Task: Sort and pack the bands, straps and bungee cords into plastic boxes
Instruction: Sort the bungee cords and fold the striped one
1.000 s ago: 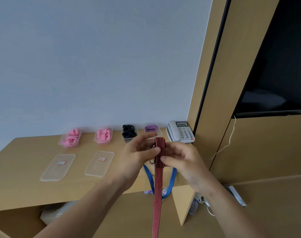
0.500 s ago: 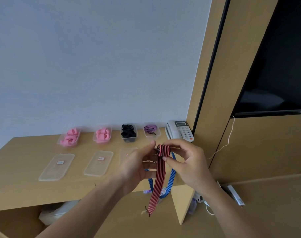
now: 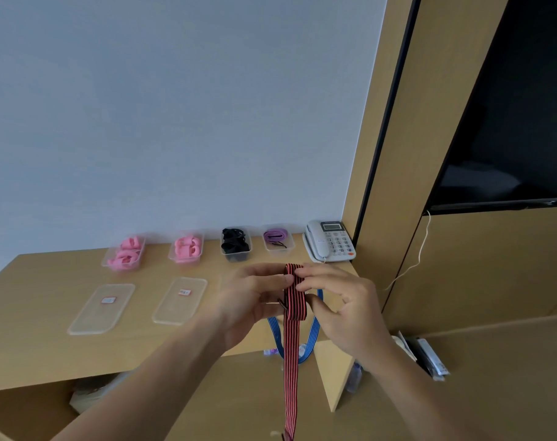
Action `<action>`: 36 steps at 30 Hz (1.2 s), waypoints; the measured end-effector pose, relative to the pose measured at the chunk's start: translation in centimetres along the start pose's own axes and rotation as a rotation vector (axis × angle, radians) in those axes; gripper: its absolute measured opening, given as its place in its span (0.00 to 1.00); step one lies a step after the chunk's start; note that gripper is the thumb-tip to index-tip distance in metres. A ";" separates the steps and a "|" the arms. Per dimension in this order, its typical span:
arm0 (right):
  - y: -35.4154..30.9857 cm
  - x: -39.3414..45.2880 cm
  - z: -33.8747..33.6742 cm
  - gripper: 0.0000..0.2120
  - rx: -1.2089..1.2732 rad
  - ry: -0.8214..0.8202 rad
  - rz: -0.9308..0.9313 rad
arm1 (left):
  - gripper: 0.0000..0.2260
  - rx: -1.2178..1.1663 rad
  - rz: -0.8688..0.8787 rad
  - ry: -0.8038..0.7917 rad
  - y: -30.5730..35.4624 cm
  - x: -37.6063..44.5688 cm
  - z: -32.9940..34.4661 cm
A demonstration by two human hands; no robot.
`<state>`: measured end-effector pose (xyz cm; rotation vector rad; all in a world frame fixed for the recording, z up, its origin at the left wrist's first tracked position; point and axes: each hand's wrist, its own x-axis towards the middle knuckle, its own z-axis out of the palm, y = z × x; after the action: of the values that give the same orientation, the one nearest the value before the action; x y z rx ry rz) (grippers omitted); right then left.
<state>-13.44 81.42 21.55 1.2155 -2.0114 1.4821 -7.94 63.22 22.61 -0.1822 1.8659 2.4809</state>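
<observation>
Both hands held the red-and-black striped cord [image 3: 294,294] in front of the desk [image 3: 32,338], mid-roll. Left hand [image 3: 254,300] pinched the coil's left side, thumb on top; right hand [image 3: 340,307] pinched the right side with curled fingers. The loose tail hung straight down past the desk edge. A blue cord [image 3: 312,338] hung behind it. Boxes [image 3: 278,241] sat along the wall, lids [image 3: 102,308] in front. To do it well: keep wraps flat and stacked, hold tension on the tail, tuck the hook end before boxing.
</observation>
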 end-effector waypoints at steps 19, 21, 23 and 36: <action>0.5 0.7 0.5 0.17 0.550 -0.129 0.592 | 0.19 0.021 0.188 0.035 -0.5 -0.3 0.2; 0.5 0.8 0.3 0.18 0.535 -0.089 0.568 | 0.17 0.042 0.125 -0.025 -0.6 -0.5 0.1; 0.4 1.1 0.0 0.19 0.539 -0.052 0.543 | 0.19 0.075 0.038 -0.043 -0.8 -0.7 0.0; 0.8 0.0 0.3 0.20 0.272 -0.029 0.187 | 0.19 -0.096 -0.149 -0.025 -0.9 0.2 0.1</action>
<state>-14.00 81.22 20.99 1.1801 -2.0394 1.8892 -8.04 63.52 21.74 -0.2810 1.6592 2.4617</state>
